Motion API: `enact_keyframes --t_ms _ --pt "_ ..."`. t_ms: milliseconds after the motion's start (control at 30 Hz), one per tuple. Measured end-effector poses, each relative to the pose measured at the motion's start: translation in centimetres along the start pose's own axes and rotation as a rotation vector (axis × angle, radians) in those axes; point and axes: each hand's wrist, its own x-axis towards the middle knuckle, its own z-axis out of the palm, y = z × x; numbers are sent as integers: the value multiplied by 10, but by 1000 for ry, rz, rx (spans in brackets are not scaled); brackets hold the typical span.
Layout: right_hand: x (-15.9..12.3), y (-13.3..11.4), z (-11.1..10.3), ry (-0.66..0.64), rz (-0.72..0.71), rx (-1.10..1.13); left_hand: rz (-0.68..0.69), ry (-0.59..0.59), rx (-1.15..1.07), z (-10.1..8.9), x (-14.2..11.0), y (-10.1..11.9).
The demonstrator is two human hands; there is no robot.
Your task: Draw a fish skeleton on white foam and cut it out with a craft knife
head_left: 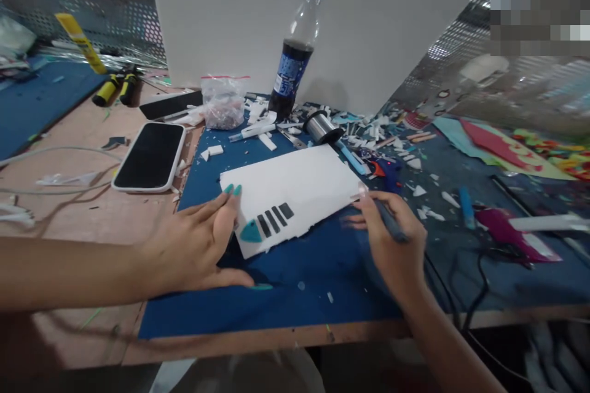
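Sheet (pixel 295 172) between left hand (pixel 198 239) and right hand (pixel 394 255), phone (pixel 150 156) beyond the left one, spool (pixel 321 128) and bottle (pixel 290 67) farther out, scraps (pixel 266 142) around them.

The board (pixel 295 175) is white, the mat (pixel 318 285) blue.

Under the hands (pixel 187 245) (pixel 396 233), a pinkish surface (pixel 85 129), partly covered with blue matting (pixel 322 301). Beyond them, a large white board (pixel 230 18), set upright. Farther back, on either side, silvery perforated sheeting (pixel 110 0). Dim, greyish light overall; deep shadow below the near edge.
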Motion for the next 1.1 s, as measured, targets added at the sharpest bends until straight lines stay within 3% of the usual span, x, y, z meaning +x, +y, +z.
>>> enact_keyframes --t_ms 133,200,333,500,633,767,833,967,1033,1067,1100 --pt "8 -11 20 10 155 441 -69 46 -154 0 -1 -4" --pt "13 -17 25 61 94 492 -126 61 -213 -1 -3 -6" --pt "12 -27 20 90 -59 531 -66 125 -284 -12 -16 -6" --pt "10 -37 -1 -102 -128 490 -62 202 -455 -30 -17 -25" --pt "32 -40 18 -367 -243 524 10 219 -515 -22 7 -45" --pt "60 -42 61 -633 -353 563 135 -7 -517 5 23 -50" --pt "68 -43 73 -613 -418 533 168 -146 -500 16 21 -51" --pt "71 -41 70 -315 -426 520 90 -238 -484 27 12 -53" --pt "67 -38 64 -344 -342 605 71 -259 -473 28 10 -53" --pt "65 -36 61 -410 -302 637 58 -253 -467 28 10 -52" --pt "61 -35 60 -563 -212 707 41 -237 -461 28 10 -51"
